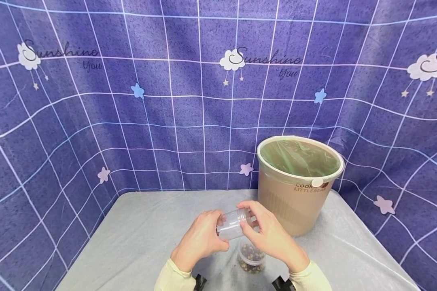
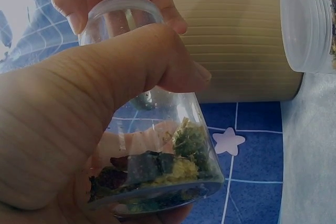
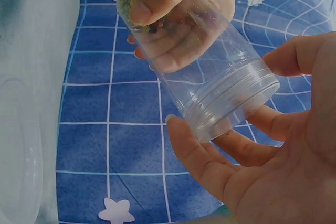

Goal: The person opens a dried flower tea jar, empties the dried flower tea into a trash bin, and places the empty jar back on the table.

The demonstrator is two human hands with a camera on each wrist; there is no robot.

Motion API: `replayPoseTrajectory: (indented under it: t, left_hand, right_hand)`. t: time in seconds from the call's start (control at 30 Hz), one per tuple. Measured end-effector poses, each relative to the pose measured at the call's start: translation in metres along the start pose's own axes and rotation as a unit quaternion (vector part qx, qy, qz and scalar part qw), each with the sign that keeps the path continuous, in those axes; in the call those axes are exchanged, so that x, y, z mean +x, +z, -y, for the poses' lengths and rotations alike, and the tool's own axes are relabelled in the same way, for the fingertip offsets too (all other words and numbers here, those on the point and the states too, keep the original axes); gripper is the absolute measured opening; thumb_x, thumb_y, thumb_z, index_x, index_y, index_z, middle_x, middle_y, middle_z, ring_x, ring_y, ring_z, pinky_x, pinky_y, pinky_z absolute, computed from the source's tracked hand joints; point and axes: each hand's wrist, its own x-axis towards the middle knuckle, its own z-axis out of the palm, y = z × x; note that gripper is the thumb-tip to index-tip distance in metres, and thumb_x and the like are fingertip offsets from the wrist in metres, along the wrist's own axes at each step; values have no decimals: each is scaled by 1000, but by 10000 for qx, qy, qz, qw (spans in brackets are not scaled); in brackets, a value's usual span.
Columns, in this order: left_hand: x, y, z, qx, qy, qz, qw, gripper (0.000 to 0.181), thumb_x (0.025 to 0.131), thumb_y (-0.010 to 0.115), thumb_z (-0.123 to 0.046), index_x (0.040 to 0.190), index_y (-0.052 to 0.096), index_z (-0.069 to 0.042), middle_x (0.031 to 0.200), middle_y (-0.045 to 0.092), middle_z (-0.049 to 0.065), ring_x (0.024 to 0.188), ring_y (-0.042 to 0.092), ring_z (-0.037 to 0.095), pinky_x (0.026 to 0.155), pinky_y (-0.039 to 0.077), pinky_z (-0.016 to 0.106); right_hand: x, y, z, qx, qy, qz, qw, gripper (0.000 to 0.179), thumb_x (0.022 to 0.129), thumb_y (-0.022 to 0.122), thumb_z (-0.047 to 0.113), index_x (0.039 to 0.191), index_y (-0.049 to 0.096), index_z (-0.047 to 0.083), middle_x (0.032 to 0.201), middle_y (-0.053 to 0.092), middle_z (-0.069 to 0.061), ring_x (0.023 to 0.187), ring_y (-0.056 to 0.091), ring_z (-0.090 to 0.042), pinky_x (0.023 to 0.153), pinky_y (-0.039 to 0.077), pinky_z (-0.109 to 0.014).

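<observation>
Purple-blue, grid-patterned cloth (image 1: pixel 171 113) backs the grey-covered table (image 1: pixel 156 222). Above it, an uncapped, clear cylindrical plastic jar (image 1: pixel 230 227) tilts between your hands: your left hand (image 1: pixel 201 237) wraps its base end, your right hand (image 1: pixel 271 234) grasps its threaded rim. Should smooth plastic slip, dark-and-yellow dried pieces (image 2: pixel 152 167) could spill — or the jar could topple the clear, filled plastic tub (image 1: pixel 252 258) below, near the beige, ribbed bin (image 1: pixel 289 206).

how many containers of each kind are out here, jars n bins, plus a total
Clear jars: 2 (the held jar and the standing jar)
Bins: 1 (the lined bin)
Total: 3
</observation>
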Motion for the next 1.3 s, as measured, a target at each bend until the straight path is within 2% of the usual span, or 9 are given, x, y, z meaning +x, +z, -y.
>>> replayPoseTrajectory:
  t: [0.43,0.63,0.93,1.3]
  left_hand:
    - [1,-1,1,-23,-17,27,10000,46,53,85,-18,94,64,-13,77,58,-8,69,50,6,65,46,24]
    - [2,-1,1,-53,-16,41,10000,46,53,85,-17,94,64,-13,78,61,-3,69,50,6,64,46,23]
    - [2,-2,0,-40,-50,81,9999,46,53,85,-17,94,65,-13,78,59,-6,70,50,6,65,46,24]
    - [0,-1,0,-68,-34,74,9999,45,53,85,-16,93,64,-12,78,62,-1,69,49,6,64,46,23]
  right_hand:
    - [0,-3,-1,115,-358,102,9992,49,90,70,6,133,56,23,121,63,0,104,63,-9,82,60,-31]
    - [1,-3,-2,112,-550,116,9984,51,87,70,3,132,55,22,123,61,2,110,62,-10,85,60,-33]
    - [1,-5,0,205,-517,200,9983,51,86,70,2,131,55,22,124,58,10,112,62,-10,87,59,-32]
    - [1,-5,0,231,-643,225,9974,55,85,69,-2,131,55,23,126,58,9,111,62,-11,87,59,-33]
